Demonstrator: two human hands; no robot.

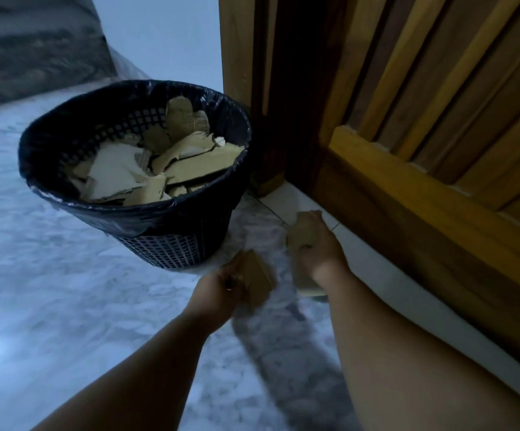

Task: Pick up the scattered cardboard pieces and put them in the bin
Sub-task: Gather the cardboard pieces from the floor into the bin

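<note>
Standing on marbled floor [50,275], the bin [171,250] is beside a wooden door [439,119].

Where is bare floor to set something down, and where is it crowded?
Bare: the marble floor left of the bin and the left hand. Crowded: the strip between bin and wooden door, where the right hand grips cardboard; the bin is nearly full.

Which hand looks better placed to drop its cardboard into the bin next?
Probably the left hand: it holds a cardboard piece and is nearer the bin. The right hand, gripping a second piece, is farther off by the wooden door.
</note>
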